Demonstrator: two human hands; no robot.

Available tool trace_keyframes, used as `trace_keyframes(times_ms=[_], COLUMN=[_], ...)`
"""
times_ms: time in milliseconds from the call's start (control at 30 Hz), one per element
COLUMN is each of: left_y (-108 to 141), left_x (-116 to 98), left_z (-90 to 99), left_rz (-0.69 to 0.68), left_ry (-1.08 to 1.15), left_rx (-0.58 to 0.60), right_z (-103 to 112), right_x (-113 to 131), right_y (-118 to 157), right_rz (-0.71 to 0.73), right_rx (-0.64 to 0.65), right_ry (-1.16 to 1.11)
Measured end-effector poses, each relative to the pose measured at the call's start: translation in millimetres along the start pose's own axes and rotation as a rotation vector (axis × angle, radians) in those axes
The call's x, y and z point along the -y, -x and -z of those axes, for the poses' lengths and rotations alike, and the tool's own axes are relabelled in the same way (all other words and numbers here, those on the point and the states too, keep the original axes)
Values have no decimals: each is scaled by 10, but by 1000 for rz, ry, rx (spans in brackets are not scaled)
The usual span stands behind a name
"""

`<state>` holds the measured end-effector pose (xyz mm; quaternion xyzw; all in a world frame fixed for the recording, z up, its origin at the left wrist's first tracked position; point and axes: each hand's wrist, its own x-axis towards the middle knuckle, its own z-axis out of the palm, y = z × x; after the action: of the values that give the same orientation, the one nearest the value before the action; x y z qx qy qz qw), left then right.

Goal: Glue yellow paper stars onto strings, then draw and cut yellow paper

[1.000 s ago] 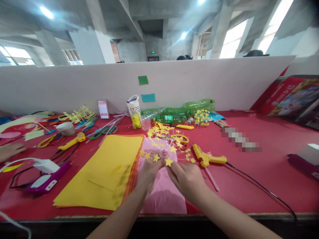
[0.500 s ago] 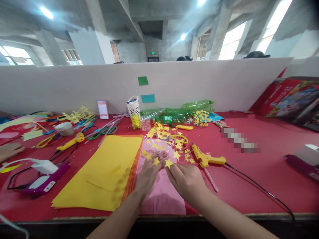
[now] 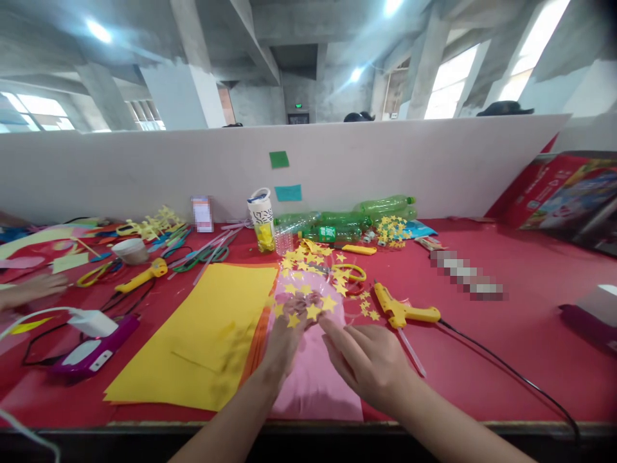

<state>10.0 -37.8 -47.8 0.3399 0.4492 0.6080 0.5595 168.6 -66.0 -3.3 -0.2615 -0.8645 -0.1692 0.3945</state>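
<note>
My left hand point(image 3: 285, 337) is closed on a clear plastic piece point(image 3: 304, 283), round and see-through, with yellow paper stars point(image 3: 313, 312) along its edge. Part of the left fingers shows blurred through the plastic. Just below the right side of that edge is my right hand point(image 3: 369, 357), its index finger reaching toward a star and its thumb apart from it; I see nothing between them. A pink sheet point(image 3: 315, 386) lies under both hands. More loose stars point(image 3: 369, 307) are scattered beyond and to the right.
A yellow glue gun point(image 3: 402, 308) with a black cord lies right. Yellow sheets point(image 3: 207, 334) are stacked left, near a purple power strip point(image 3: 94, 347). Green bottles point(image 3: 337, 222), a patterned cup point(image 3: 261, 218) and yellow-handled scissors point(image 3: 354, 271) sit behind. Another person's hand point(image 3: 38, 287) is at far left.
The star-edged plastic has turned and shifted slightly left in my left hand. My right hand has drawn back a little from the star it was touching. The other person's hand reaches further in.
</note>
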Motion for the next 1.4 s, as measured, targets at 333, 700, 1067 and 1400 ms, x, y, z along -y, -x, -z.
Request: trace_keyframes(times_ms=[333, 700, 1067, 1400], left_y=[-44, -33, -55, 20], left_x=[-74, -85, 53, -75], left_z=[61, 88, 183, 7], left_rz=[-79, -68, 6, 58], left_ry=[-35, 94, 53, -14], left_rx=[6, 52, -45, 46], right_z=[151, 146, 174, 257], right_x=[-245, -617, -529, -247], right_y=[-46, -174, -147, -243], right_rz=[-514, -1079, -906, -392], right_rx=[-170, -37, -186, -75], right_ry=[-388, -817, -572, -124])
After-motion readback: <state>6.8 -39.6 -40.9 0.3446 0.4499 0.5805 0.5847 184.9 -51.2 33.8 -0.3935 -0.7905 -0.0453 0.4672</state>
